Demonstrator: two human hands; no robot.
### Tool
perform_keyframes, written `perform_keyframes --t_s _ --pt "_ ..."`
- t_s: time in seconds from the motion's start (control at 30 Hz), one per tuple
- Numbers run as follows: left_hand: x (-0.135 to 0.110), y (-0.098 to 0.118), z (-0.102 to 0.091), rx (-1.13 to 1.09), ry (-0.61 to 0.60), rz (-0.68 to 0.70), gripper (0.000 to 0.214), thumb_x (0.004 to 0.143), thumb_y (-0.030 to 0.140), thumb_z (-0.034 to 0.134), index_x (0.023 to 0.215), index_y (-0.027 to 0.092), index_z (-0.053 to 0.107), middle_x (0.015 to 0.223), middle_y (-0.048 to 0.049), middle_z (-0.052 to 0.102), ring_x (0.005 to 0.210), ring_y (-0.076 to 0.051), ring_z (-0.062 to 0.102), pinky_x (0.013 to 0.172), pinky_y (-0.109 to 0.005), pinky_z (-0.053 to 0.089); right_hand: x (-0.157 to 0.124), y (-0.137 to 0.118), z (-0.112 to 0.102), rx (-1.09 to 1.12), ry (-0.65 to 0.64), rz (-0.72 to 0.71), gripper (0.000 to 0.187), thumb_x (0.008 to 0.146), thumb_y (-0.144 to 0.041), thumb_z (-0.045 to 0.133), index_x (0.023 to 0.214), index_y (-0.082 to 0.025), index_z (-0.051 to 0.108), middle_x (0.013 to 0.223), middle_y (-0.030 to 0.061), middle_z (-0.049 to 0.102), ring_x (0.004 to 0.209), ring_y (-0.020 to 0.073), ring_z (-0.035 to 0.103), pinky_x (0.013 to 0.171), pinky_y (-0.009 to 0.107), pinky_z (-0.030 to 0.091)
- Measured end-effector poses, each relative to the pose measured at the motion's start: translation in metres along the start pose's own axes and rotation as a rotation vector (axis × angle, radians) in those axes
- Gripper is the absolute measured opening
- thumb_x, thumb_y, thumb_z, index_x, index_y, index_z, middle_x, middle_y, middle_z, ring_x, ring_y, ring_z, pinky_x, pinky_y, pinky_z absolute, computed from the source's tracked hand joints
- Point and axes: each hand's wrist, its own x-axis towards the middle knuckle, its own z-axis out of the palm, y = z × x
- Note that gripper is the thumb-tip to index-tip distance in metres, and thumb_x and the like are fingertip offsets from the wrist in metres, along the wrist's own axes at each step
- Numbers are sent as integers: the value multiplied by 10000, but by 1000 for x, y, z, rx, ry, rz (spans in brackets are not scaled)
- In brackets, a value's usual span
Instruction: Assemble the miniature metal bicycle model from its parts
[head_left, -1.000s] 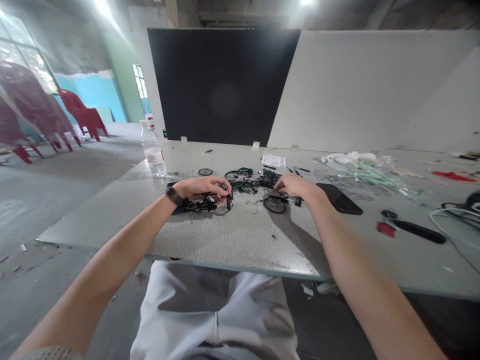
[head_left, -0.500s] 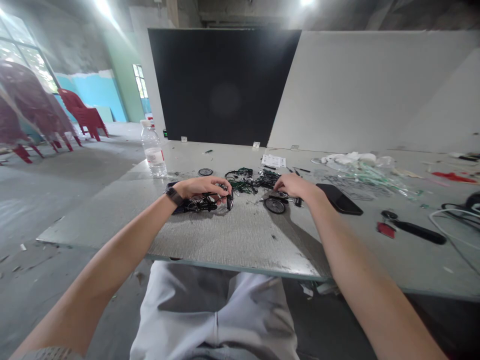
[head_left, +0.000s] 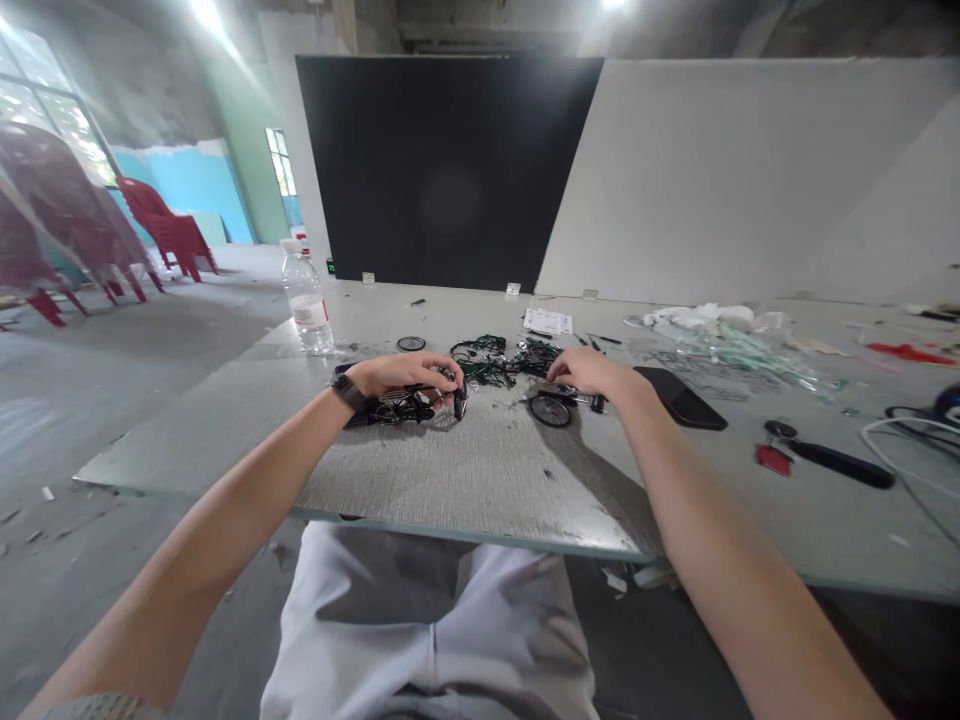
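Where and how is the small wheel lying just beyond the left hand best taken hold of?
Probably by opposite edges of its rim, from above: the small wheel lies flat on the table, its round edge showing all around. The left hand, on the black bicycle model, crowds the near side.

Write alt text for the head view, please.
A person's left hand holds a small black bicycle model; the right hand is near small green and black parts on a grey table. A clear plastic bottle stands at left.
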Motion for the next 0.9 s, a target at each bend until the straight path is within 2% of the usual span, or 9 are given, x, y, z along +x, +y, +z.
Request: perform_keyframes --t_s 0.13,0.3,0.67,0.9 --pt "-1 1 1 2 -3 2 239 851 358 700 1002 182 643 921 -62 689 804 -158 644 756 -310 467 -3 -4 -3 0 -32 6 246 916 -187 575 1046 -215 781 1103 108 756 941 248 707 836 328 525" --pt "-1 2 2 1 4 -3 244 845 364 708 994 183 641 904 -52 680 793 -152 640 752 -309 463 -7 -9 -5 4 -11 -26 254 908 -222 610 1103 -203 772 1133 130 747 955 273 707 850 357 529" --pt "-2 5 4 -22 14 -28 263 834 371 722 996 179 643 920 -66 687 777 -146 628 732 -307 478 -3 -6 -2 81 -38 -17 233 900 -219 621 1061 -206 789 1135 114 756 934 250 728 827 322 540" --pt "-1 1 2 -26 18 -21 237 840 346 716 995 181 646 925 -72 696 784 -151 635 738 -311 464 -3 -4 -1 67 -33 -39 262 902 -142 584 1056 -198 788 1115 108 764 946 243 723 830 305 525"
